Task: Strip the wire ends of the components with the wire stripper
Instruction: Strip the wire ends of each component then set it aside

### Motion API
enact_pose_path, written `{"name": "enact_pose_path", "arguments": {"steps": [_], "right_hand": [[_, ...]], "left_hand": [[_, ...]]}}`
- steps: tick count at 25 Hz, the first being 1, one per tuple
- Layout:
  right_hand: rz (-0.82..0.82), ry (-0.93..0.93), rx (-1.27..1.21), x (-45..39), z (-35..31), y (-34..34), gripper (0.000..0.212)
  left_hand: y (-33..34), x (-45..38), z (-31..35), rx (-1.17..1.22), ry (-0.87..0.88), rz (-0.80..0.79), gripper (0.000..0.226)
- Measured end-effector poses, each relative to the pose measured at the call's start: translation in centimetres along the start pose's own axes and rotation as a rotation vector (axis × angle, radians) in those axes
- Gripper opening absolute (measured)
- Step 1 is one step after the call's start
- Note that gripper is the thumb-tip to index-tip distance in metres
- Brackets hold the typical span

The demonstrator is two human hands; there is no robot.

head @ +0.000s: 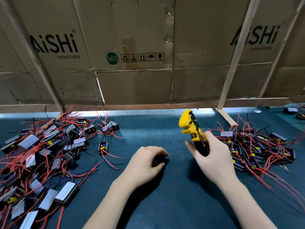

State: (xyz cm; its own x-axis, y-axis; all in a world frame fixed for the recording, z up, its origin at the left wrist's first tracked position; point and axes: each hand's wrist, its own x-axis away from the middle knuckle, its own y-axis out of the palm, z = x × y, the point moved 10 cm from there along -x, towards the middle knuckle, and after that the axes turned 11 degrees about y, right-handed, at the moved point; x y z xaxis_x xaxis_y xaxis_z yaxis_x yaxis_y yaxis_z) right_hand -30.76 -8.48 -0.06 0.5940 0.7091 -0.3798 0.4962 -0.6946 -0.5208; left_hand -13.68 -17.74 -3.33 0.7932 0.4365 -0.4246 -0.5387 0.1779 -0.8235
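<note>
Dark green desk (148,204), cardboard wall (132,80) behind. Wire stripper (192,129) upright at centre-right, handles gripped by right hand (212,156). Left hand (146,162) curls over a small black component (159,160), probably clamped on it. Component piles left (41,154) and right (257,149).

Yellow wire stripper (191,128) upright in right hand (212,156); left hand (145,162) around a dark component (159,160) on mat (165,204).

A dark green table mat (148,204) carried everything. A big heap of black components with red wires (41,154) lay left of the left hand, a smaller heap (257,149) right of the right hand, and one stray component (103,148) lay between.
</note>
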Motion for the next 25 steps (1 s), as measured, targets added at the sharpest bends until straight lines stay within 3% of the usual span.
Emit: {"name": "enact_pose_path", "arguments": {"steps": [2, 5, 7, 17, 25], "right_hand": [[0.010, 0.056, 0.227, -0.1, 1.1, 0.5, 0.043], [0.018, -0.011, 0.645, -0.2, 1.4, 1.9, 0.049], [-0.012, -0.003, 0.772, -0.2, 1.7, 2.9, 0.050], [0.131, -0.110, 0.788, 0.3, -0.2, 3.9, 0.047], [0.212, -0.209, 0.755, 0.7, -1.3, 4.1, 0.053]], "left_hand": [[-1.6, 1.1, -2.0, 0.081, -0.093, 0.063, 0.019], [-2.9, 2.0, -3.6, 0.248, -0.180, 0.157, 0.009], [-2.8, 2.2, -3.8, 0.241, -0.197, 0.166, 0.009], [-2.9, 2.0, -2.7, 0.059, -0.071, 0.190, 0.007], [-1.9, 1.7, -2.5, 0.177, -0.089, 0.148, 0.013]]}}
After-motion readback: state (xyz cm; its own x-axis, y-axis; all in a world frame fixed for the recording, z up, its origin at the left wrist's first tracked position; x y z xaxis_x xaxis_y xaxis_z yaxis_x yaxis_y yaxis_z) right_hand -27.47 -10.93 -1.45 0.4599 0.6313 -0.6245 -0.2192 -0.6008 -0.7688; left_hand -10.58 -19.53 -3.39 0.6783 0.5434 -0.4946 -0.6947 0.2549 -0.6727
